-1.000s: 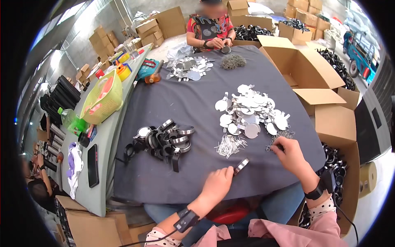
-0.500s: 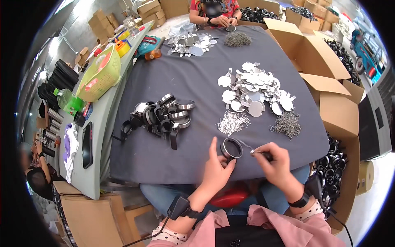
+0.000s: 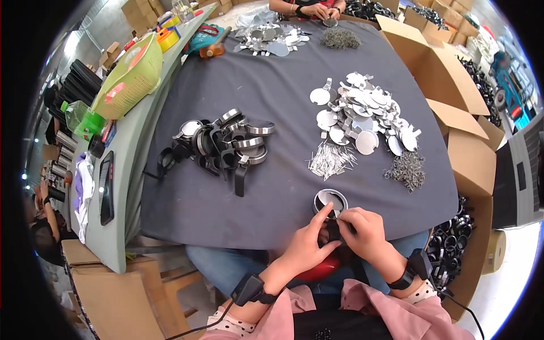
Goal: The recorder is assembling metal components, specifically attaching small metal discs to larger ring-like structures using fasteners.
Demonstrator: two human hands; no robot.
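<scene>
My left hand (image 3: 306,245) is closed around the lower part of a ring-shaped metal piece with a black handle (image 3: 315,211); its index finger lies across the rim. A silver disc (image 3: 326,197) rests tilted inside the ring. My right hand (image 3: 364,231) pinches at the disc's small tab beside the handle, and the fingertips partly hide the contact. Beyond the hands lie a bundle of thin silver pins (image 3: 331,160), a heap of small wire springs (image 3: 408,171) and a pile of silver discs with tabs (image 3: 362,110). Several ring pieces with black handles (image 3: 229,144) are heaped at left.
The dark cloth-covered table (image 3: 272,212) spans the middle. A green basket (image 3: 127,79), a bottle (image 3: 84,120) and a phone (image 3: 106,188) sit on the left side table. Open cardboard boxes (image 3: 453,150) line the right. Across the table, another person's hands (image 3: 320,11) work near more piles.
My right hand has moved left to the ring with the silver disc, which now shows inside it. The ring has moved slightly right. The whole view has shifted a little.
</scene>
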